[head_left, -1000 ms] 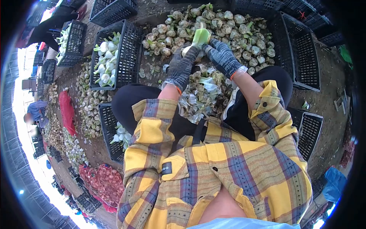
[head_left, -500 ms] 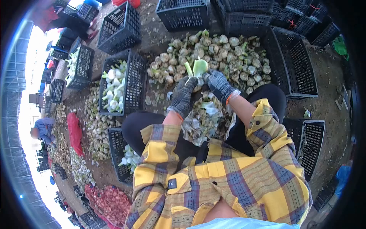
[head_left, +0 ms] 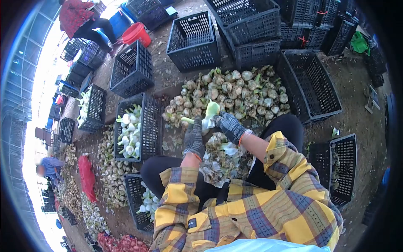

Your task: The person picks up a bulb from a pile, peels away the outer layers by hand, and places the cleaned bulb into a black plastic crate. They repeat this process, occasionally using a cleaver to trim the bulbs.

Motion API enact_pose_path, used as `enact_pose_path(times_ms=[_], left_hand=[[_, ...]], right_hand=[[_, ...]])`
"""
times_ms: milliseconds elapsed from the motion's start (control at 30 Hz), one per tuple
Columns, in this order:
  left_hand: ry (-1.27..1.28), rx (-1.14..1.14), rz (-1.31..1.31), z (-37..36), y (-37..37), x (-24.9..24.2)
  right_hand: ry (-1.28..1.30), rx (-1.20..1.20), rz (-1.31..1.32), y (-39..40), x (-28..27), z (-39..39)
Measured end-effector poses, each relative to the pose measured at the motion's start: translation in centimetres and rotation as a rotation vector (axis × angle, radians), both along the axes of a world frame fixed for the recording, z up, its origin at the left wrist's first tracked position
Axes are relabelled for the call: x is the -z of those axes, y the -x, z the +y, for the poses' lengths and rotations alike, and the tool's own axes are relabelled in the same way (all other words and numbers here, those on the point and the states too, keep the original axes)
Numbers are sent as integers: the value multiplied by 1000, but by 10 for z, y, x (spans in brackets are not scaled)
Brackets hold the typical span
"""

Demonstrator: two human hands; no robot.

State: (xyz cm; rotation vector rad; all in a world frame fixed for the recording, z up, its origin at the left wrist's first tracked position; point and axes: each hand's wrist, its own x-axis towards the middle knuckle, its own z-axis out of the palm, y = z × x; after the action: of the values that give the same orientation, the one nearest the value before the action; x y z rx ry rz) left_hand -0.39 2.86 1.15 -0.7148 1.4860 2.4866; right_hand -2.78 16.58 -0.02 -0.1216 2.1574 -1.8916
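Note:
A garlic bulb (head_left: 206, 124) with a pale green leafy stalk is held between my two gloved hands. My left hand (head_left: 194, 136), in a grey knit glove, is closed round its left side, where a short green stem points left. On its right side my right hand (head_left: 229, 126), gloved alike, has its fingers wrapped on the bulb and outer leaves. Just beyond lies a heap of untrimmed garlic bulbs (head_left: 228, 93). Below my hands, between my legs, is a pile of peeled skins and dry leaves (head_left: 222, 161).
A black crate (head_left: 150, 126) of cleaned garlic stands left, another (head_left: 136, 201) below it. Black crates (head_left: 194, 42) stand beyond the heap and at the right (head_left: 312, 86). A person in red (head_left: 77, 19) stands far left near a red bucket (head_left: 137, 34); another person (head_left: 51, 167) sits at left.
The view has tilted up, so the surroundings sit lower. The bulb's broad green leaf has turned and narrowed, and its side stem now points left instead of up.

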Motion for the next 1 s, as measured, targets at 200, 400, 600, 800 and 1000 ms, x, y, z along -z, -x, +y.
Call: enact_pose_path(times_ms=[200,400,600,800,1000], left_hand=[[-205,-110,-4,-11,16,3],[-410,-136,81,-42,23,16],[40,-305,79,-65,45,69],[561,-49,167,-23,3,-14],[814,150,541,-13,-5,1]], right_hand=[[805,270,-540,10,2,1],[302,312,-157,26,11,31],[-773,-749,151,-17,-37,23],[-235,-316,-9,5,-24,17],[-193,-215,-310,2,-23,-1]])
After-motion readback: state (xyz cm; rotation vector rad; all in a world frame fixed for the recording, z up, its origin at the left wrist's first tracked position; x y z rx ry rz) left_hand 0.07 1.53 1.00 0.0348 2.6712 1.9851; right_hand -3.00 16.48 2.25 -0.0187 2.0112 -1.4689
